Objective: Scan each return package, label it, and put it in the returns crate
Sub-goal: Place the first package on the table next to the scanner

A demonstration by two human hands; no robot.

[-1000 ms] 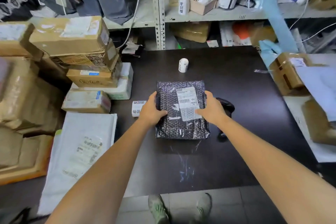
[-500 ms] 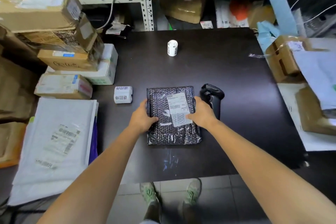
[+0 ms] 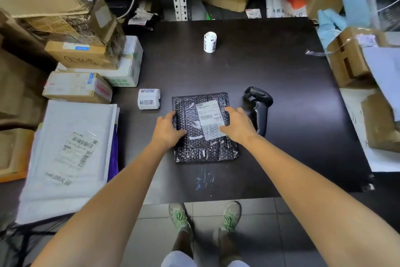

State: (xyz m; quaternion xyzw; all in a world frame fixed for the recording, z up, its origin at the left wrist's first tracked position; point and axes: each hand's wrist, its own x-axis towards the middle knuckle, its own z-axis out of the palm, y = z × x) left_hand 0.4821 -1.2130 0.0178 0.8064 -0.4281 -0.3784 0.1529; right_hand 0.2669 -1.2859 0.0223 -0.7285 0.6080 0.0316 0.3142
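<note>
Holding the black bubble mailer (image 3: 205,128) with both hands here. It's lying flat on the dark table (image 3: 281,67), near the front edge and pretty much in the middle. The left hand (image 3: 167,130) grips the mailer's left edge, with the thumb laid on top and the fingers curled around the side. The right hand (image 3: 238,127) holds the right edge, and its thumb lies across the lower part of the white shipping label (image 3: 207,113), which faces up. Can't really tell whether any fingertips get underneath the packet, since the hands cover that bit.

The black handheld scanner (image 3: 258,104) lies on the table just beside the right hand, not touching the mailer as far as I can see. A pair of white label rolls (image 3: 149,99) with printed characters sits just off the mailer's top left corner. Another label roll (image 3: 210,42) stands upright further back on the table, well apart from the rest.

On the left there's a big white poly mailer (image 3: 67,158) lying flat, with a stack of cardboard boxes (image 3: 80,56) behind it. More cardboard boxes are over on the right side too.
</note>
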